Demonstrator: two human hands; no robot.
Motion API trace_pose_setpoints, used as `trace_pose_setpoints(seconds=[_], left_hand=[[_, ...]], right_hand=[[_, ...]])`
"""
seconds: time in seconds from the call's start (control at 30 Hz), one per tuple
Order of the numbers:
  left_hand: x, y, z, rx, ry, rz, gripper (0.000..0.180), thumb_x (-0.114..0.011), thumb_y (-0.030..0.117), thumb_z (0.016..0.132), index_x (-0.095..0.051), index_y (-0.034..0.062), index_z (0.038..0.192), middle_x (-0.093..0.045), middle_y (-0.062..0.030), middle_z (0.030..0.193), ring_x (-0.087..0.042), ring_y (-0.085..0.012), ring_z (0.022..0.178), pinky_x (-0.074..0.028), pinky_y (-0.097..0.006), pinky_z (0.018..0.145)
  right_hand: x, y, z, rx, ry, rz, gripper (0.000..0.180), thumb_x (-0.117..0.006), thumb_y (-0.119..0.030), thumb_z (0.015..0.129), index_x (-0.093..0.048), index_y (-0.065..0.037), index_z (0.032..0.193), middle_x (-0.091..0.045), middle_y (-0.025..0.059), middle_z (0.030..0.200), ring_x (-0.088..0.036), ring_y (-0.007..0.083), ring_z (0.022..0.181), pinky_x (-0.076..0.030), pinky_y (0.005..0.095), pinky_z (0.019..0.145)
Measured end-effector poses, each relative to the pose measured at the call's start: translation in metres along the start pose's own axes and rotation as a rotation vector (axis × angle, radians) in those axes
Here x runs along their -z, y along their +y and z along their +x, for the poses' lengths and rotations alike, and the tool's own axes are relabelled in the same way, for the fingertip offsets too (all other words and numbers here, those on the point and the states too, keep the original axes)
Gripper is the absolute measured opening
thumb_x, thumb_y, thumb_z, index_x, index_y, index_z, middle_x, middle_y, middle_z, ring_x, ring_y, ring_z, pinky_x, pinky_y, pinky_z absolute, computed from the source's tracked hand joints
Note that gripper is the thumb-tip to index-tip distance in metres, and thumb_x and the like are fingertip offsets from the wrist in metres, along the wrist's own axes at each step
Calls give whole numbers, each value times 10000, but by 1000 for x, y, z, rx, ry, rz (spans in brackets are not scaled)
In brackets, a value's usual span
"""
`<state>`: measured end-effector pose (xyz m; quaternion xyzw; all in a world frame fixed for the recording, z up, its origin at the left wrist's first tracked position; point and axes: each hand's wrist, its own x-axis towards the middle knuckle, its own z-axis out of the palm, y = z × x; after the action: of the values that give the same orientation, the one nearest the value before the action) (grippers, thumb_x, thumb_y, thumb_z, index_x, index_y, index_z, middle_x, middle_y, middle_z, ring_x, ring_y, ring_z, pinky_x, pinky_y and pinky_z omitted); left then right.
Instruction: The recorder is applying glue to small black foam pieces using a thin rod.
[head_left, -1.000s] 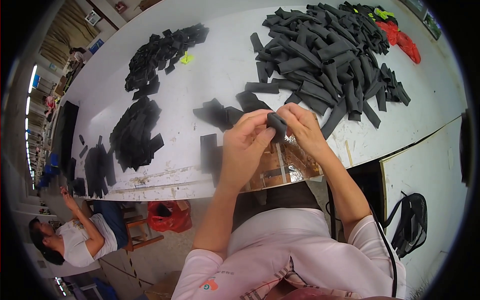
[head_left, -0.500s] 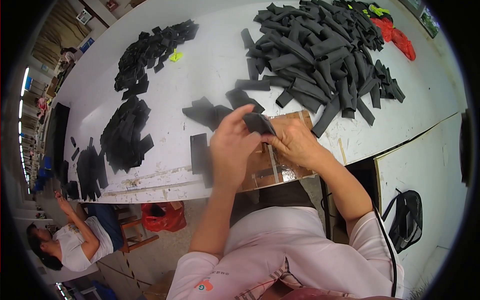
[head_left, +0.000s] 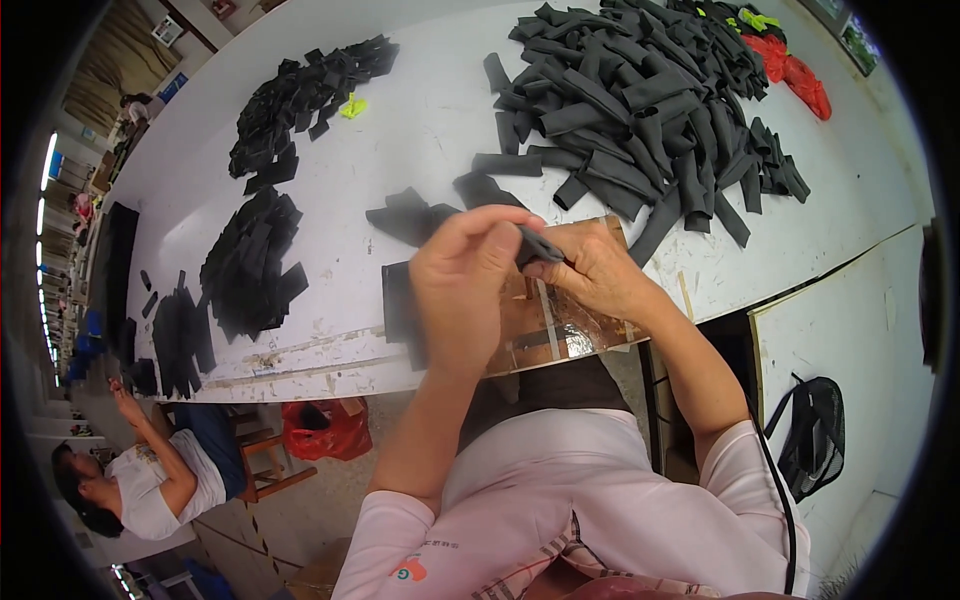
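My left hand [head_left: 462, 275] and my right hand [head_left: 594, 268] meet over the near edge of the table. Between them is a small dark grey fabric piece [head_left: 540, 249], folded, with its end toward my right hand. My right fingers pinch it. The left thumb and forefinger close on its other end, partly hiding it. Under my hands lies a brown board [head_left: 545, 325] with strips of tape. Flat dark fabric pieces [head_left: 402, 300] rest just left of my left wrist, and more dark pieces [head_left: 405, 220] lie beyond it.
A large heap of dark fabric tubes [head_left: 640, 110] fills the far right, near a red plastic bag [head_left: 800, 85]. Flat dark piles [head_left: 250, 265] lie on the left. Yellow-green scraps [head_left: 352, 107] are beside one pile. Another person [head_left: 160, 475] sits at lower left; a black bag [head_left: 812, 440] is at right.
The fabric piece has turned and shows less of itself between my hands. My left hand has tilted and closed nearer to my right. The board has shifted slightly right.
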<state>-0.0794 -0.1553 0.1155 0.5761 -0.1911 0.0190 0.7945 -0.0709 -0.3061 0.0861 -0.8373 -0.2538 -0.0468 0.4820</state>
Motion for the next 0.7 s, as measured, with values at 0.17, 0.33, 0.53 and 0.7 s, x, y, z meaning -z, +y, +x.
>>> trace_pose_setpoints(seconds=[0.17, 0.33, 0.53, 0.7], left_hand=[[9, -3, -2, -7, 201, -434, 138, -478, 90, 853, -526, -34, 888, -549, -111, 921, -510, -157, 836, -402, -283, 785], [13, -12, -2, -23, 224, -282, 125, -498, 101, 845, -537, -16, 863, -552, -106, 902, -505, -155, 821, -401, -276, 786], [15, -8, -3, 12, 205, -160, 118, -493, 59, 838, -551, -36, 872, -583, -86, 899, -514, -102, 808, -382, -219, 759], [19, -6, -2, -24, 193, -82, 108, -493, 48, 830, -559, -27, 870, -588, -77, 890, -519, -92, 801, -385, -209, 750]], right_hand=[[2, -8, 6, -49, -84, -187, 316, -519, -305, 799, -550, -9, 691, -512, 153, 554, -493, 339, 526, -386, 390, 510], [-4, 1, 2, -80, -141, -238, 322, -491, -316, 813, -569, -12, 740, -523, 161, 574, -503, 343, 557, -393, 393, 524], [-15, 4, -1, -4, 28, 68, 316, -499, -272, 826, -516, 19, 706, -512, 148, 617, -480, 310, 562, -373, 365, 527], [-11, 1, 2, -81, -59, -8, 285, -508, -253, 818, -522, 18, 730, -516, 162, 618, -497, 313, 581, -382, 363, 544]])
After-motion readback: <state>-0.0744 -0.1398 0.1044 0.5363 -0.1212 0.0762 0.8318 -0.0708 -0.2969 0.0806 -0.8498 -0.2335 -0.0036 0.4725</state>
